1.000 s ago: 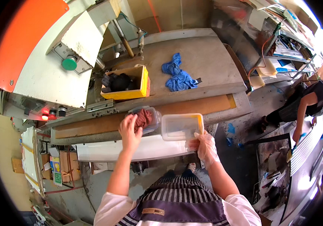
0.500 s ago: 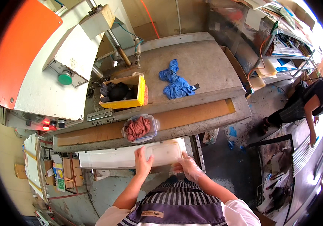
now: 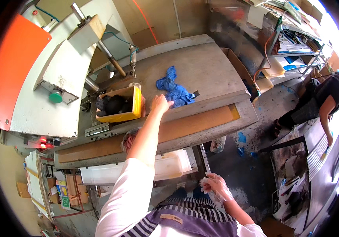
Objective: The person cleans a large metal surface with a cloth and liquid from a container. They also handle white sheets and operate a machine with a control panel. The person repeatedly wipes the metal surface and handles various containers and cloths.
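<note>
**Reaching for the blue cloth**

The left hand (image 3: 160,103) stretches across the bench (image 3: 216,79), fingers spread and holding nothing, just short of the crumpled blue cloth (image 3: 176,91) lying right of the yellow box (image 3: 138,103). Best to pinch the near folds and lift clear. The right hand (image 3: 213,185) (in a clear glove) hangs low, loosely curled, apparently holding nothing.

On the desk (image 3: 216,79) lie one crumpled blue cloth (image 3: 176,91) and one yellow box (image 3: 119,105) holding dark pieces too blurred to count. One clear bag of reddish material (image 3: 128,139) sits at the front edge, and one white tray (image 3: 169,165) below it. Two hands show: the left hand (image 3: 160,104) and the right hand (image 3: 213,185). One other person (image 3: 320,98) stands nearby.
</note>
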`<state>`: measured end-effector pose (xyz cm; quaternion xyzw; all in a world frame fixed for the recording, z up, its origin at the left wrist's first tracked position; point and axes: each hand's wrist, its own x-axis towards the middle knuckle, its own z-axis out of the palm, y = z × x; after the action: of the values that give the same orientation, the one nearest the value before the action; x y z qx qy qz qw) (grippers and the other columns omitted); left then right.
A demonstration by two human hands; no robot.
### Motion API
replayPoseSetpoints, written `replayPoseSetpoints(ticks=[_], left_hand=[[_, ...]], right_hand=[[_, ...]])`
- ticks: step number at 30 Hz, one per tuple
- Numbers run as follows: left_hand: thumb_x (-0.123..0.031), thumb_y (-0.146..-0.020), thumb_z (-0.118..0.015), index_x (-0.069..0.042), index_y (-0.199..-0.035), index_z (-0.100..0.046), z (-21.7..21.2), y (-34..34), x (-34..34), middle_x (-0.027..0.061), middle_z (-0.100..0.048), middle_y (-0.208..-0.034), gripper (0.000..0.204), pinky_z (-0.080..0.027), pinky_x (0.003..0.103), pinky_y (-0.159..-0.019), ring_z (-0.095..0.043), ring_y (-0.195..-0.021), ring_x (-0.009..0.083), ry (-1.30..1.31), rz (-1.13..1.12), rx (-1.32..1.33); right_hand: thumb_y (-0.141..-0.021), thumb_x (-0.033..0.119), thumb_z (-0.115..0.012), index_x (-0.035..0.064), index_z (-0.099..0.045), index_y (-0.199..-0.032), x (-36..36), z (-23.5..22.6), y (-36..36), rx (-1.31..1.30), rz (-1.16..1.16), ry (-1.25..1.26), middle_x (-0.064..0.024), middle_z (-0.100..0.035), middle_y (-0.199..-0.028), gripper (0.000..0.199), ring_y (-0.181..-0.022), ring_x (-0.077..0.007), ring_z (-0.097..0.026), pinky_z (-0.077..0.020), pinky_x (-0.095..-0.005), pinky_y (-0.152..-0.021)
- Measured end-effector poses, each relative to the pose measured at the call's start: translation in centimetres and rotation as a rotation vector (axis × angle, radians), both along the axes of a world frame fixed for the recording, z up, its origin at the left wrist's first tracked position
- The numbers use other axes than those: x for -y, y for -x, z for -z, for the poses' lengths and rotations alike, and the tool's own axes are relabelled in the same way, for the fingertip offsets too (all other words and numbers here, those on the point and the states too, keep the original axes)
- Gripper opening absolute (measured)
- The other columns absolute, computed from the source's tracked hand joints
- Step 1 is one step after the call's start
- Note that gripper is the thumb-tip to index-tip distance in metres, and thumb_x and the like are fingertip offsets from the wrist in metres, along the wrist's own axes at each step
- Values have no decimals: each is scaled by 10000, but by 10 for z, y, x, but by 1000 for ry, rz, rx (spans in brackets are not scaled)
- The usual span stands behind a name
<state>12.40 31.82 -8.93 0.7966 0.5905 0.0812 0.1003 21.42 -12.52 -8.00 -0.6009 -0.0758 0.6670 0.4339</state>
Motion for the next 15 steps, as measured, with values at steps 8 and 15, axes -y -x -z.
replayPoseSetpoints(ticks=[8, 15], left_hand=[[-195, -725, -770, 30, -1144, -634, -41, -3, -6, 165, -700, -1060, 495, -511, 339, -838, -676, -936, 249, 257, 89, 815], [-23, -828, -667, 7, -1237, -568, -96, 51, 33, 61, -644, -1049, 421, -513, 294, -786, -621, -908, 138, 345, 51, 1389]], right_hand=[[-935, 97, -573, -108, -416, -1369, 29, 12, -8, -1, 139, 2, -166, -684, -935, 505, -687, -198, -693, -576, -286, -628], [-919, 175, -660, -77, -483, -1337, 0, -29, -9, 19, 136, -146, -96, -637, -941, 519, -777, -144, -639, -510, -255, -724]])
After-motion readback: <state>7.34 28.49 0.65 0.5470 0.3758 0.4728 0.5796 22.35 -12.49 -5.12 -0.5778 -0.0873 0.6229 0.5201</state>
